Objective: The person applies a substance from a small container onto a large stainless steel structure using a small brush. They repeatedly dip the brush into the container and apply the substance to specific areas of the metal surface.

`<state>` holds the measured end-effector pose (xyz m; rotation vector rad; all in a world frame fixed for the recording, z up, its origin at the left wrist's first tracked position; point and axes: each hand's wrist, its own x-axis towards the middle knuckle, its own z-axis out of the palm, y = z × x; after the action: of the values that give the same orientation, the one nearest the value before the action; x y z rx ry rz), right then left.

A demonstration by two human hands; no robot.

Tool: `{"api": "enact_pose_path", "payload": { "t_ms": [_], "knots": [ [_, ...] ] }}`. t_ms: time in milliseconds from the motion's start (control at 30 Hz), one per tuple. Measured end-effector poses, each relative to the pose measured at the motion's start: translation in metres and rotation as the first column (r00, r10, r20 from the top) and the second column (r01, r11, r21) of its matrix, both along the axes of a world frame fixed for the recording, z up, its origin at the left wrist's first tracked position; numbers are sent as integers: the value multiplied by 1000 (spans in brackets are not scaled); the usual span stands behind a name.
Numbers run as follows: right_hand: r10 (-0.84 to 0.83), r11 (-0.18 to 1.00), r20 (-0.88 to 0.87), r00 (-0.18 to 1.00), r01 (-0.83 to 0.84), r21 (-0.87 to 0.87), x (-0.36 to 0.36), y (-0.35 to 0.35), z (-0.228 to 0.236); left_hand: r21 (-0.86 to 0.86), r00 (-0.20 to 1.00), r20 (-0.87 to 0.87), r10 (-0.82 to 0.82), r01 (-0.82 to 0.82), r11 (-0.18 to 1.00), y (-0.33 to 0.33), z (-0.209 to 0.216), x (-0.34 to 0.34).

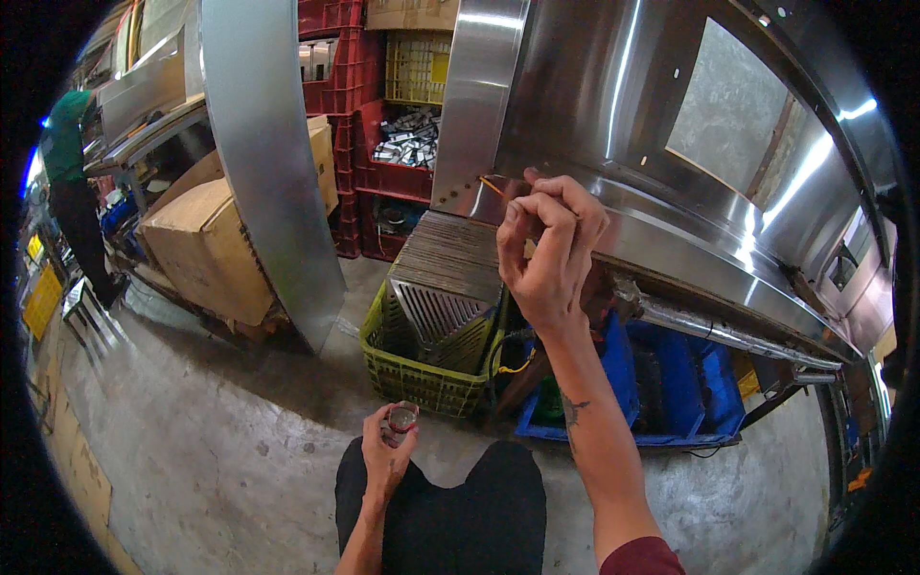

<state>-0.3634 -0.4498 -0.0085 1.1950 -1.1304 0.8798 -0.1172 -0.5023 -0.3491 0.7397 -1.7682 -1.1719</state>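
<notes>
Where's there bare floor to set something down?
Floor left of the left hand, below the carton; also right of the right arm, below the blue bins. Crowded: the green crate, packed with plates.

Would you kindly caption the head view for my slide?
Right hand holding a thin orange stick near a silvery metal panel, left hand a small transparent round cup.

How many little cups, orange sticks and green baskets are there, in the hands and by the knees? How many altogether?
Small round clear container, in the left hand: 1
Thin orange stick, in the right hand: 1
Yellow-green plastic basket, on the floor: 1
Total: 3
</notes>
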Motion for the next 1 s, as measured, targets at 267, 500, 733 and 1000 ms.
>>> {"api": "enact_pose_path", "payload": {
  "t_ms": [267,500,733,1000],
  "knots": [
    [-23,1000,-8,1000,23,12,0,1,1,41,999,43,1,-3,999,2,5,0],
    [-16,1000,-15,1000,16,6,-2,2,1,123,997,63,-40,32,992,5,12,3],
    [11,1000,5,1000,-11,26,2,1,1,-6,1000,-13,9,-9,1000,1,-8,2],
    [151,989,111,982,-150,-14,14,14,-12,-15,1000,0,16,-16,1000,2,1,1]
  ]
}}
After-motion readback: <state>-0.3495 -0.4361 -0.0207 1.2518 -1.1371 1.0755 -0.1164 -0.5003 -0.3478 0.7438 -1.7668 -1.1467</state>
